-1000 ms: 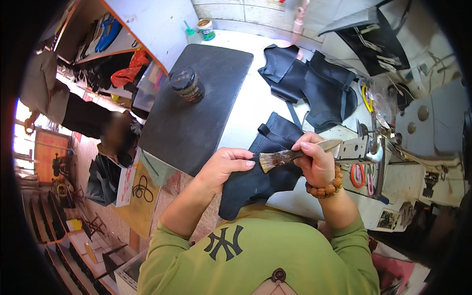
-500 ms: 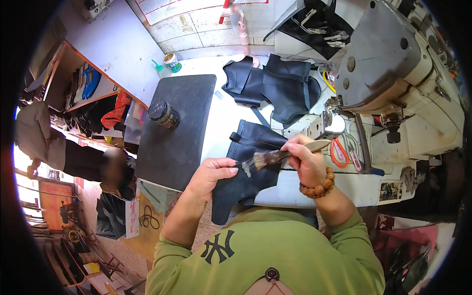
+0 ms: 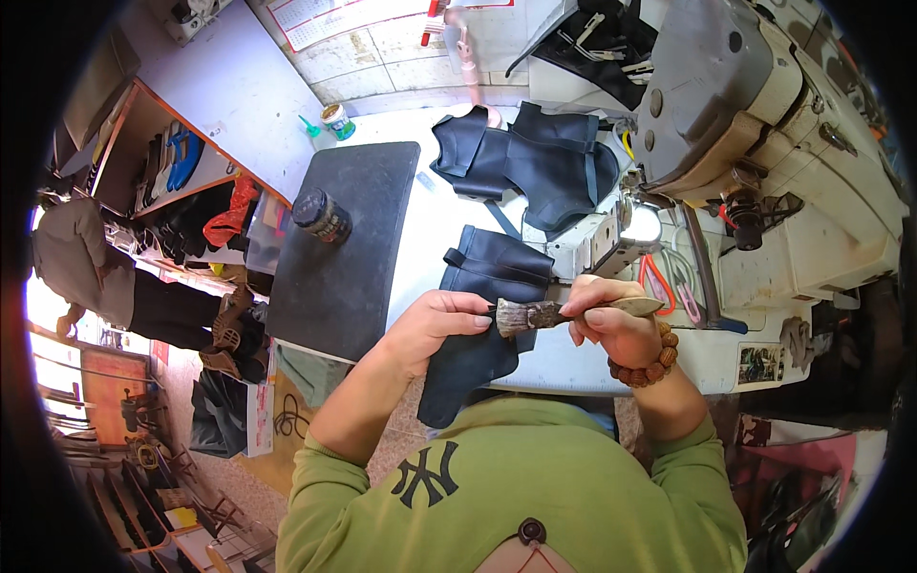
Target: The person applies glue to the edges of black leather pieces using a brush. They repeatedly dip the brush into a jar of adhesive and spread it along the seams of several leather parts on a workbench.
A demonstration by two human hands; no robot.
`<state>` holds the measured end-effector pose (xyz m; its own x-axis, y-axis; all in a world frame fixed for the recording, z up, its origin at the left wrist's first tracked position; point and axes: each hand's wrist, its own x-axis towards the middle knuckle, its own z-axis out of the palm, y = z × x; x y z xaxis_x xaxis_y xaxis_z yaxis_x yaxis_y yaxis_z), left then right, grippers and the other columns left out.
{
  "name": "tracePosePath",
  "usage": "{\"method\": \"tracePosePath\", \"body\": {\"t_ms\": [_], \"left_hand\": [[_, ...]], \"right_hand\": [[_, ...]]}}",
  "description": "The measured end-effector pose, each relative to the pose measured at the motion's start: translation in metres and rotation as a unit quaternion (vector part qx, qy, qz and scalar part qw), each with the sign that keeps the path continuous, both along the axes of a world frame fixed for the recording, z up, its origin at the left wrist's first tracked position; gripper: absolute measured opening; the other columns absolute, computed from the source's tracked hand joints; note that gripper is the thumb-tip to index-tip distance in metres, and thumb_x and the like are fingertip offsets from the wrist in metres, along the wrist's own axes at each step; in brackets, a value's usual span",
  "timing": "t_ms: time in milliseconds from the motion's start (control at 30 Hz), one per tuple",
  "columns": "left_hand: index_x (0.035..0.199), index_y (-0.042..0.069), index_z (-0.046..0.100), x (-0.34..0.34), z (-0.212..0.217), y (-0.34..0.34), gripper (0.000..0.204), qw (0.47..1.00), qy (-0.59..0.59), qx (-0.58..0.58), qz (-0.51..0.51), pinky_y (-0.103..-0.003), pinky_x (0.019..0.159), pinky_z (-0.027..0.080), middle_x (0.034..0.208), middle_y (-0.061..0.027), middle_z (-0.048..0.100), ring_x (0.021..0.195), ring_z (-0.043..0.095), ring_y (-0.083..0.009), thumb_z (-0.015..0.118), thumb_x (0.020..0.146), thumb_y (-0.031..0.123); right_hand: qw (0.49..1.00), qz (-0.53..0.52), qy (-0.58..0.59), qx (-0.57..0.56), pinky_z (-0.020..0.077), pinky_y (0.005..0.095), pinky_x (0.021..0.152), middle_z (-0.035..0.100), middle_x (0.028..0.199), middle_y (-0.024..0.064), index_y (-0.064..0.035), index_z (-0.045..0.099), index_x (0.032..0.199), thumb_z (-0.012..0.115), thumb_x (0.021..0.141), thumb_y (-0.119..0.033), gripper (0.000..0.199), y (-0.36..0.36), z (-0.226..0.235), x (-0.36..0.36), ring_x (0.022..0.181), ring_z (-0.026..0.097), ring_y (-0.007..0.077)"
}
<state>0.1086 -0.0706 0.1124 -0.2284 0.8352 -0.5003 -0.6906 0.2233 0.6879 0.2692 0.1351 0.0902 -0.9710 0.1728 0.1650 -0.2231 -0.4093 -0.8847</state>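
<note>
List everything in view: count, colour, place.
Table: one, white, centre
Leather-like piece: one, black, table's front edge
Brush: one, brown and grey, over that piece
Leather-like pile: count unclear, black, table's back
Board: one, black, table's left
Jar: one, dark, on the board
Tub: one, white and green, behind the board
Squeeze bottle: one, green-tipped, beside the tub
Sewing machine: one, grey and cream, right
Shoe: at least one, blue, upper left
Person: one, grey and black clothes, far left
Beaded bracelet: one, brown, centre right
Shirt: one, green, bottom centre
Left grip: one, bare, on the leather-like piece
Right grip: one, bare, on the brush
</note>
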Motion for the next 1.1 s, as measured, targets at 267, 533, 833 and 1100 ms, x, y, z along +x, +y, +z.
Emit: {"method": "tracePosePath", "body": {"t_ms": [267, 533, 833, 1100], "left_hand": [[0.092, 0.0, 0.062, 0.005, 0.003, 0.009, 0.009, 1.0, 0.016, 0.024, -0.004, -0.022, 0.066, 0.051, 0.084, -0.004, 0.065, 0.071, 0.063, -0.0105, 0.057, 0.084, 0.0], [0.095, 0.0, 0.058, 0.002, 0.001, 0.01, 0.01, 0.999, 0.027, 0.03, -0.001, -0.022, 0.067, 0.051, 0.086, -0.0042, 0.063, 0.072, 0.061, -0.0103, 0.055, 0.086, 0.001], [0.099, 0.0, 0.058, -0.004, -0.008, 0.011, 0.013, 0.997, 0.066, 0.04, -0.016, -0.023, 0.071, 0.051, 0.088, -0.0041, 0.064, 0.076, 0.062, -0.0102, 0.055, 0.087, 0.002], [0.097, 0.0, 0.059, -0.006, -0.007, 0.011, 0.011, 0.995, 0.089, 0.035, -0.018, -0.022, 0.071, 0.051, 0.089, -0.0048, 0.064, 0.076, 0.062, -0.0098, 0.055, 0.087, 0.003]], "right_hand": [[0.998, -0.054, -0.001, 0.028, 0.0377, 0.0223, 0.047, 0.056, 0.071, 0.0101, 0.0059, 0.067, 0.081, 0.053, 0.072, -0.01, 0.023, 0.013, 0.009, 0.009, 0.055, 0.053, 0.0131], [0.996, -0.057, -0.013, 0.072, 0.0374, 0.0224, 0.048, 0.056, 0.07, 0.01, 0.0058, 0.066, 0.081, 0.054, 0.07, -0.01, 0.022, 0.017, 0.011, 0.011, 0.056, 0.054, 0.013], [0.989, -0.002, -0.069, 0.133, 0.0389, 0.0222, 0.05, 0.057, 0.07, 0.0073, 0.0051, 0.066, 0.077, 0.054, 0.072, -0.01, 0.02, 0.023, 0.02, 0.004, 0.059, 0.054, 0.0115], [0.995, -0.011, -0.04, 0.094, 0.0393, 0.0219, 0.051, 0.055, 0.071, 0.0065, 0.0046, 0.065, 0.08, 0.053, 0.074, -0.011, 0.021, 0.021, 0.013, -0.01, 0.057, 0.053, 0.0109]]}}
